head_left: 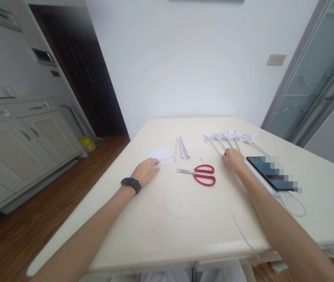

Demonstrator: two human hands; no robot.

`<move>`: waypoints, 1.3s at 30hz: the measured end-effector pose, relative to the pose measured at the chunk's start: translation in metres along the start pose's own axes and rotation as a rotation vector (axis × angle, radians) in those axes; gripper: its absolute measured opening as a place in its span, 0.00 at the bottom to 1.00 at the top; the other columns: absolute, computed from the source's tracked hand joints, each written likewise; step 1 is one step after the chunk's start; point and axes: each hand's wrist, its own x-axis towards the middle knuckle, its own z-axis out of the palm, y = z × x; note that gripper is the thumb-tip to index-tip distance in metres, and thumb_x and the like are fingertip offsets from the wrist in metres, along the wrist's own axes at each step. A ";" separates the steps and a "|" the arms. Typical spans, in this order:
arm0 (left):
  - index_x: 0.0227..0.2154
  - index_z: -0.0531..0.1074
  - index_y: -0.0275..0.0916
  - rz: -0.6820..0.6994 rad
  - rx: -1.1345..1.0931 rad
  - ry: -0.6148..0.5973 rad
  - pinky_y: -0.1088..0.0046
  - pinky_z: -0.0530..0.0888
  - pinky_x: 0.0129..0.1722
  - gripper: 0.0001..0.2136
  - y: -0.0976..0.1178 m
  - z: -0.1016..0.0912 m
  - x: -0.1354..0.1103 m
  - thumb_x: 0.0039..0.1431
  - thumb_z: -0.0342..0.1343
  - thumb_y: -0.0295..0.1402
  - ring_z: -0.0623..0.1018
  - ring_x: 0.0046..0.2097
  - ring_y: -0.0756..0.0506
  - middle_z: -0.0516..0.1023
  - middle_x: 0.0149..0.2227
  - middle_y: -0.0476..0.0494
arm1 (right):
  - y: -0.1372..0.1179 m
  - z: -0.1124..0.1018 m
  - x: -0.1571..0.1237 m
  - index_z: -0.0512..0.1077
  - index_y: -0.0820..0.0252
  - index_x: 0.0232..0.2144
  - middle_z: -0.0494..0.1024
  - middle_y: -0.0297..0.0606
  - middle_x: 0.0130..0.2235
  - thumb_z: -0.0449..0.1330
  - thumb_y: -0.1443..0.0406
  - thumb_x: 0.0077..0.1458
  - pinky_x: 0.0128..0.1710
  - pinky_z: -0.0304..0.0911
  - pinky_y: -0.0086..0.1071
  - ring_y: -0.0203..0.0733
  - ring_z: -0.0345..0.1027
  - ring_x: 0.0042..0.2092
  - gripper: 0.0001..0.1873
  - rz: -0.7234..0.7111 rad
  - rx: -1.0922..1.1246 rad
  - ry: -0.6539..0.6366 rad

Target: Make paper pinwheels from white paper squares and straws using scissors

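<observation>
My left hand (145, 171), with a black band on its wrist, lies with fingers stretched out over the near edge of some white paper (158, 153). On the right, my right hand (233, 158) has its fingers closed at the lower end of a thin white stem; the fingertips are partly hidden. That stem belongs to one of several white paper flowers (230, 135) lying in a row behind the hand. Between the hands, red-handled scissors (204, 174) lie with blades pointing left. Several rolled white paper sticks (184, 148) rest just beyond them.
To the right of my right hand, a dark-screened tablet or phone (268, 172) rests on a white block with a white cable (298, 214). Thin white strips (243, 234) lie near the front edge of the cream table (143, 235). A white wall (184, 70) stands behind.
</observation>
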 end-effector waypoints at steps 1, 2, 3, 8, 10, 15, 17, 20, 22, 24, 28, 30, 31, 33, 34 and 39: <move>0.43 0.69 0.36 0.000 0.006 0.000 0.66 0.65 0.49 0.15 0.000 0.000 0.000 0.55 0.45 0.34 0.72 0.48 0.41 0.73 0.45 0.40 | 0.000 -0.001 -0.001 0.65 0.63 0.47 0.69 0.42 0.47 0.53 0.62 0.57 0.42 0.65 0.41 0.41 0.67 0.44 0.16 0.002 0.001 0.009; 0.43 0.69 0.37 0.000 0.011 -0.001 0.66 0.65 0.49 0.15 0.000 -0.001 0.001 0.55 0.45 0.34 0.72 0.47 0.41 0.73 0.44 0.40 | -0.001 -0.003 -0.002 0.65 0.63 0.47 0.69 0.42 0.47 0.53 0.62 0.57 0.42 0.65 0.41 0.42 0.67 0.44 0.16 0.002 0.002 0.019; 0.43 0.69 0.37 0.000 0.015 -0.003 0.66 0.66 0.48 0.14 -0.001 -0.001 0.001 0.55 0.45 0.33 0.72 0.46 0.41 0.74 0.43 0.40 | -0.001 -0.004 -0.003 0.65 0.63 0.47 0.69 0.42 0.47 0.53 0.62 0.57 0.42 0.65 0.41 0.42 0.67 0.44 0.16 -0.001 0.005 0.031; 0.43 0.69 0.38 0.004 0.033 -0.006 0.68 0.67 0.46 0.14 -0.003 -0.001 0.001 0.54 0.46 0.32 0.73 0.44 0.43 0.73 0.41 0.42 | -0.010 -0.013 -0.010 0.65 0.62 0.46 0.69 0.42 0.47 0.53 0.62 0.58 0.42 0.65 0.41 0.41 0.67 0.44 0.15 -0.042 0.022 0.093; 0.43 0.69 0.39 0.002 0.042 -0.002 0.68 0.67 0.46 0.14 -0.003 -0.001 0.001 0.55 0.46 0.32 0.73 0.43 0.43 0.73 0.41 0.42 | -0.014 -0.017 -0.014 0.66 0.63 0.45 0.70 0.41 0.46 0.53 0.62 0.58 0.42 0.65 0.40 0.41 0.67 0.43 0.14 -0.075 0.030 0.118; 0.43 0.69 0.40 -0.003 0.063 0.015 0.67 0.68 0.43 0.13 -0.006 -0.001 0.000 0.55 0.46 0.31 0.74 0.41 0.43 0.73 0.40 0.43 | -0.025 -0.023 -0.024 0.67 0.64 0.43 0.71 0.40 0.43 0.53 0.62 0.58 0.40 0.66 0.39 0.40 0.68 0.42 0.13 -0.186 0.052 0.170; 0.43 0.68 0.40 -0.007 0.067 0.021 0.67 0.68 0.44 0.14 -0.006 0.000 0.001 0.55 0.46 0.31 0.73 0.43 0.42 0.72 0.42 0.43 | -0.031 -0.023 -0.029 0.67 0.64 0.42 0.71 0.40 0.43 0.53 0.63 0.58 0.40 0.66 0.39 0.40 0.68 0.42 0.12 -0.234 0.060 0.175; 0.44 0.68 0.40 -0.011 0.069 0.023 0.67 0.67 0.46 0.14 -0.007 0.000 0.001 0.55 0.46 0.31 0.73 0.45 0.42 0.71 0.45 0.42 | -0.040 -0.021 -0.036 0.67 0.63 0.42 0.71 0.40 0.43 0.53 0.63 0.58 0.40 0.66 0.38 0.39 0.68 0.41 0.12 -0.296 0.067 0.167; 0.44 0.68 0.40 -0.010 0.069 0.020 0.67 0.68 0.46 0.13 -0.006 0.000 0.001 0.56 0.47 0.31 0.73 0.46 0.42 0.71 0.45 0.42 | -0.045 -0.021 -0.040 0.67 0.63 0.43 0.71 0.40 0.43 0.53 0.63 0.58 0.39 0.66 0.38 0.39 0.68 0.41 0.13 -0.327 0.070 0.157; 0.44 0.68 0.39 -0.007 0.070 0.018 0.67 0.68 0.47 0.12 -0.006 0.000 0.001 0.56 0.47 0.31 0.72 0.46 0.43 0.71 0.46 0.42 | -0.047 -0.020 -0.042 0.67 0.63 0.44 0.71 0.40 0.44 0.53 0.62 0.58 0.40 0.66 0.38 0.39 0.68 0.41 0.13 -0.351 0.072 0.146; 0.45 0.67 0.37 -0.010 0.076 0.017 0.62 0.69 0.46 0.12 -0.006 0.000 0.000 0.59 0.49 0.33 0.72 0.45 0.44 0.70 0.46 0.40 | -0.050 -0.018 -0.044 0.66 0.63 0.45 0.70 0.41 0.45 0.53 0.62 0.58 0.40 0.66 0.39 0.40 0.68 0.42 0.14 -0.384 0.072 0.114; 0.46 0.66 0.36 -0.020 0.085 0.009 0.60 0.71 0.44 0.14 -0.007 0.001 -0.001 0.59 0.50 0.35 0.72 0.45 0.44 0.70 0.47 0.40 | -0.050 -0.017 -0.044 0.66 0.63 0.45 0.70 0.41 0.45 0.53 0.62 0.58 0.40 0.66 0.39 0.40 0.68 0.42 0.14 -0.393 0.073 0.096; 0.46 0.65 0.36 -0.027 0.093 0.003 0.60 0.71 0.43 0.14 -0.007 0.001 -0.001 0.59 0.50 0.35 0.72 0.44 0.44 0.69 0.47 0.40 | -0.050 -0.017 -0.044 0.66 0.63 0.45 0.70 0.41 0.45 0.53 0.62 0.58 0.40 0.66 0.39 0.40 0.67 0.42 0.14 -0.396 0.075 0.089; 0.46 0.66 0.36 -0.040 0.109 -0.008 0.61 0.72 0.42 0.14 -0.007 0.000 -0.001 0.59 0.50 0.35 0.72 0.44 0.45 0.69 0.47 0.40 | -0.050 -0.016 -0.044 0.66 0.63 0.45 0.70 0.41 0.45 0.53 0.62 0.58 0.40 0.66 0.39 0.40 0.67 0.42 0.14 -0.397 0.079 0.080; 0.46 0.66 0.36 -0.044 0.116 -0.012 0.61 0.72 0.42 0.14 -0.007 0.000 -0.001 0.59 0.50 0.35 0.72 0.44 0.45 0.69 0.47 0.40 | -0.050 -0.016 -0.044 0.66 0.63 0.45 0.70 0.41 0.45 0.53 0.62 0.58 0.41 0.66 0.39 0.40 0.67 0.42 0.14 -0.396 0.081 0.078; 0.43 0.68 0.36 -0.033 0.125 0.005 0.61 0.70 0.44 0.13 -0.004 -0.004 0.000 0.60 0.48 0.37 0.72 0.44 0.44 0.72 0.43 0.41 | -0.049 -0.016 -0.044 0.66 0.62 0.45 0.70 0.41 0.46 0.53 0.62 0.58 0.41 0.66 0.39 0.40 0.67 0.43 0.14 -0.393 0.086 0.064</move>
